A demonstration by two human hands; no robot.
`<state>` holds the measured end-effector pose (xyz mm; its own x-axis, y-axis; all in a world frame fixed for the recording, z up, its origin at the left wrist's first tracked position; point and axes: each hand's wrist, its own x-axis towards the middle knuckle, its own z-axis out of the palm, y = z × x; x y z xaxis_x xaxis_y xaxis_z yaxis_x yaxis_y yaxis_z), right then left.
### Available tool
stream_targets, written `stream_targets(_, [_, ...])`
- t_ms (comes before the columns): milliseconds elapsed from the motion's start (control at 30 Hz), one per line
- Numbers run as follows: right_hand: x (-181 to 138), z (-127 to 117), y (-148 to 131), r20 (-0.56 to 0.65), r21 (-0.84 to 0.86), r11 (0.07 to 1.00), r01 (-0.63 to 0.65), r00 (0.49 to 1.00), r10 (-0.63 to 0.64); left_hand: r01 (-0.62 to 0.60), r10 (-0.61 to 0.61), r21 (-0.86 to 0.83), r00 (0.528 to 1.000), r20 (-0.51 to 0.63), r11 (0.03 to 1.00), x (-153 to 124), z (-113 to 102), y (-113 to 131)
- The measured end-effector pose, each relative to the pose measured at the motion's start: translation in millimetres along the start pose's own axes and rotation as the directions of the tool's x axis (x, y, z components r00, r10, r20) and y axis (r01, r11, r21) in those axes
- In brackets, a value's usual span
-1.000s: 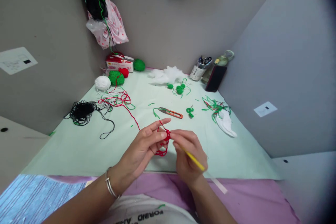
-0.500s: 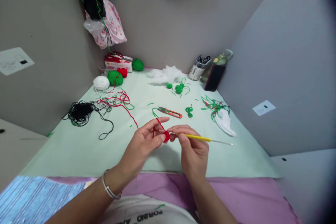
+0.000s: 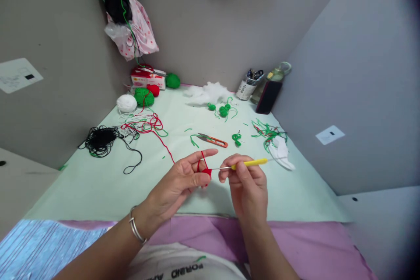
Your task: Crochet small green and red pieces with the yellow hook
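Note:
Between thumb and fingers, my left hand [image 3: 182, 179] pinches a small red crochet piece [image 3: 206, 173]. Red yarn [image 3: 166, 149] runs up from the table and loops over its stretched index finger. My right hand [image 3: 246, 183] grips the yellow handle of a crochet hook [image 3: 251, 163] like a pencil. The hook's metal tip points left and meets the edge of the red piece; whether it sits in a loop is too small to tell. Just beyond the hands lie orange thread snips [image 3: 213, 140] and a small green crocheted bit [image 3: 236, 139].
At left are a white yarn ball [image 3: 126, 103], a green yarn ball [image 3: 144, 96] and tangled black cord [image 3: 101, 141]. White stuffing [image 3: 210, 93] and green crocheted balls [image 3: 224, 110] lie behind. A phone [image 3: 268, 97], a pen cup [image 3: 246, 87] and yarn scraps [image 3: 267, 132] are at right.
My right hand has moved right with the crochet hook, drawing its shaft out from across the red piece. The left hand has tilted slightly, its index finger now farther right.

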<state>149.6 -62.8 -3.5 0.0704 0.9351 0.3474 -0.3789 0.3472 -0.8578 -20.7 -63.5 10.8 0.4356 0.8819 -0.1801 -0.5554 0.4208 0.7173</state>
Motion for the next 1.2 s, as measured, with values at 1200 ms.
stream_targets(1200, [-8, 2, 7, 0.073, -0.166, 0.985, 0.053, 0.996, -0.042, -0.221, 0.245, 0.201, 0.964, -0.102, 0.954, 2, 7, -10])
